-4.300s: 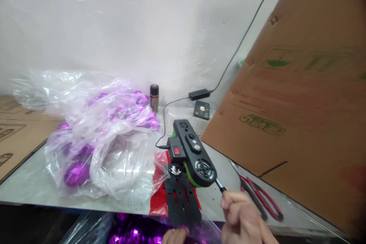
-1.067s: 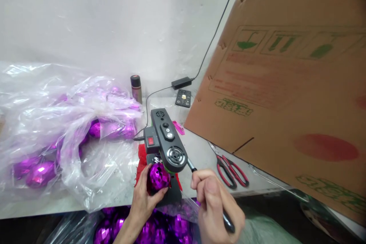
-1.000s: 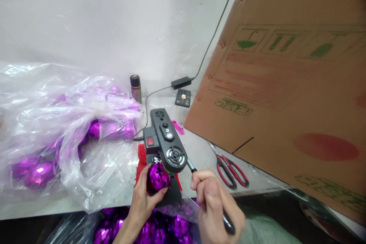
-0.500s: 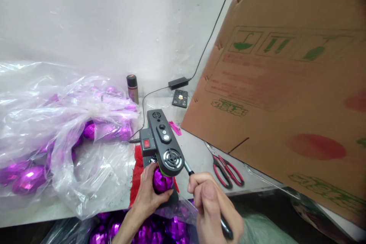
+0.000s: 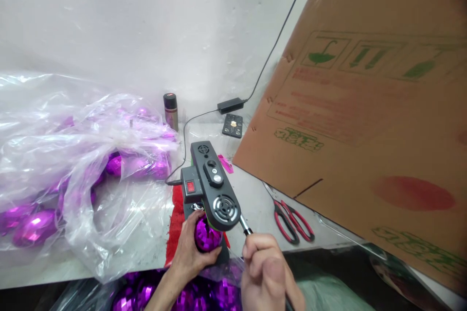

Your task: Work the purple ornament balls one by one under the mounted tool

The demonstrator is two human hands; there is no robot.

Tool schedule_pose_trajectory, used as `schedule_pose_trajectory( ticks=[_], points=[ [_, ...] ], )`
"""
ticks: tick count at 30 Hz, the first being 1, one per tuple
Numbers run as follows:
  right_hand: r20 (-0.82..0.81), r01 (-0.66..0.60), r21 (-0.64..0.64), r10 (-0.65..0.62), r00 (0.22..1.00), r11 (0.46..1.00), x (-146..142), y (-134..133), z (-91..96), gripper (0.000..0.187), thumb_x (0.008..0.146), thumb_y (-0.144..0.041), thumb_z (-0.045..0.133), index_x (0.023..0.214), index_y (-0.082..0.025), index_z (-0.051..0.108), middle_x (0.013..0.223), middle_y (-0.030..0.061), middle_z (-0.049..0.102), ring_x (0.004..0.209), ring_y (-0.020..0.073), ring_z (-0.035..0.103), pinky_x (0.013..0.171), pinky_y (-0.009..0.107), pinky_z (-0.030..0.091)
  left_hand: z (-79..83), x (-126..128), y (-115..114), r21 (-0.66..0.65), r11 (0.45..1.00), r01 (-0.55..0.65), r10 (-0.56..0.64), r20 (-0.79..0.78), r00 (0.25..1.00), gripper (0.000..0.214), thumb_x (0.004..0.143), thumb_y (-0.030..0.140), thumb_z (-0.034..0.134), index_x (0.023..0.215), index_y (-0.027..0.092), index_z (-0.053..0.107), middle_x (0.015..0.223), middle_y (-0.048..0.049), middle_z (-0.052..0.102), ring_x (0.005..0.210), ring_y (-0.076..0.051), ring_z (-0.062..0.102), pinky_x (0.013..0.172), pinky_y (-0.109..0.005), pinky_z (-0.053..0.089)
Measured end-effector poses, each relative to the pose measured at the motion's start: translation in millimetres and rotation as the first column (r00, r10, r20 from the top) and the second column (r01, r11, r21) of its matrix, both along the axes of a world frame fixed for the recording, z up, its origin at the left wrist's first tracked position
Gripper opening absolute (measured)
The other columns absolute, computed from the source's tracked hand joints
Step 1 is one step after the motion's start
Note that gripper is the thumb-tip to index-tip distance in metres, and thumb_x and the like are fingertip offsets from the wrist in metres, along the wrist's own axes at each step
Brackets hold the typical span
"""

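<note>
black machine (image 5: 217, 182) as landmark. left hand (image 5: 185, 253) part-curled, thumb and fingers around purple ball (image 5: 208, 235) beneath the machine's near end, presumably to steady it there. right hand (image 5: 265, 269) closed round lever (image 5: 245, 224) beside that end, likely for purchase. red cloth (image 5: 175, 226) underlies the machine, perhaps as padding.

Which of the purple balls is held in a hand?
The faceted purple ball in the left hand, partly hidden by the black device; the others lie in the clear plastic bag or below the table edge.
</note>
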State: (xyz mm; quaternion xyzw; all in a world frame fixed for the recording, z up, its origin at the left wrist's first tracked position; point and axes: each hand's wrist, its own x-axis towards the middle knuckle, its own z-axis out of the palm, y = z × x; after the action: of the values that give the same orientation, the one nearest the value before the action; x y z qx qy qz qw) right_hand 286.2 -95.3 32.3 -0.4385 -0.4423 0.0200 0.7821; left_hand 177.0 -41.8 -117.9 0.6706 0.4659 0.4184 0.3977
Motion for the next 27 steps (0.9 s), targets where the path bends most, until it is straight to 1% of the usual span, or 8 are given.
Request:
schedule_pose_trajectory(
  ticks=[3,6,8,11,16,23,27],
  points=[
    [-0.004,0.032,0.013,-0.032,0.999,0.999,-1,4,4.4,0.051,0.109,-0.029,0.050,0.059,-0.020,0.049,0.061,-0.0025,0.053,0.053,0.0101,0.051,0.050,0.025,0.035,2.0,-1,-1,0.003,1.000,0.001,-0.001,-0.019,1.000,0.080,0.062,0.033,0.089,0.136,0.019,0.060,0.126,-0.0155,0.072,0.119,-0.039,0.070,0.103,-0.058,0.058],
    [-0.013,0.067,0.039,-0.067,0.998,0.997,-5,8,12.1,0.054,0.109,-0.031,0.052,0.056,-0.020,0.045,0.059,-0.0036,0.051,0.051,0.0091,0.048,0.049,0.026,0.033,3.5,-1,-1,0.002,1.000,0.005,-0.005,-0.035,0.999,0.077,0.062,0.033,0.089,0.133,0.019,0.062,0.123,-0.0149,0.073,0.117,-0.039,0.070,0.102,-0.057,0.059],
    [-0.003,0.070,0.049,-0.070,0.998,0.996,-6,9,14.0,0.055,0.109,-0.031,0.051,0.056,-0.020,0.045,0.058,-0.0038,0.050,0.051,0.0088,0.047,0.049,0.026,0.032,3.9,-1,0,0.002,1.000,0.001,-0.001,-0.040,0.999,0.077,0.061,0.032,0.089,0.132,0.019,0.063,0.123,-0.0148,0.073,0.117,-0.039,0.070,0.102,-0.057,0.059],
    [0.011,0.058,0.045,-0.058,0.998,0.997,-5,8,12.0,0.054,0.109,-0.030,0.050,0.057,-0.020,0.046,0.059,-0.0035,0.050,0.052,0.0093,0.047,0.049,0.026,0.032,4.5,0,0,0.001,1.000,-0.001,0.001,-0.044,0.999,0.077,0.061,0.032,0.088,0.132,0.019,0.063,0.123,-0.0150,0.073,0.117,-0.039,0.070,0.101,-0.057,0.059],
    [0.040,0.038,0.025,-0.039,0.998,0.999,-1,6,7.8,0.057,0.111,-0.034,0.050,0.057,-0.019,0.045,0.060,-0.0040,0.051,0.051,0.0084,0.046,0.047,0.025,0.033,6.6,1,0,-0.004,1.000,0.006,-0.006,-0.045,0.999,0.080,0.061,0.031,0.087,0.135,0.018,0.060,0.122,-0.0141,0.073,0.116,-0.038,0.070,0.101,-0.057,0.059],
    [0.044,0.004,0.064,-0.007,0.999,0.998,-1,8,2.8,0.056,0.111,-0.033,0.050,0.058,-0.019,0.045,0.061,-0.0039,0.050,0.053,0.0084,0.047,0.047,0.024,0.034,8.7,1,2,-0.012,0.999,0.040,-0.040,-0.015,0.999,0.077,0.063,0.030,0.084,0.135,0.017,0.059,0.129,-0.0164,0.071,0.121,-0.038,0.068,0.106,-0.061,0.056],
    [0.053,-0.023,0.054,0.021,0.998,0.998,0,7,0.0,0.055,0.112,-0.034,0.048,0.059,-0.019,0.046,0.062,-0.0044,0.050,0.053,0.0077,0.047,0.045,0.023,0.034,10.9,1,3,-0.012,0.999,0.046,-0.046,0.002,0.999,0.078,0.063,0.030,0.084,0.136,0.018,0.059,0.131,-0.0168,0.070,0.121,-0.038,0.068,0.106,-0.061,0.055]
  ],
)
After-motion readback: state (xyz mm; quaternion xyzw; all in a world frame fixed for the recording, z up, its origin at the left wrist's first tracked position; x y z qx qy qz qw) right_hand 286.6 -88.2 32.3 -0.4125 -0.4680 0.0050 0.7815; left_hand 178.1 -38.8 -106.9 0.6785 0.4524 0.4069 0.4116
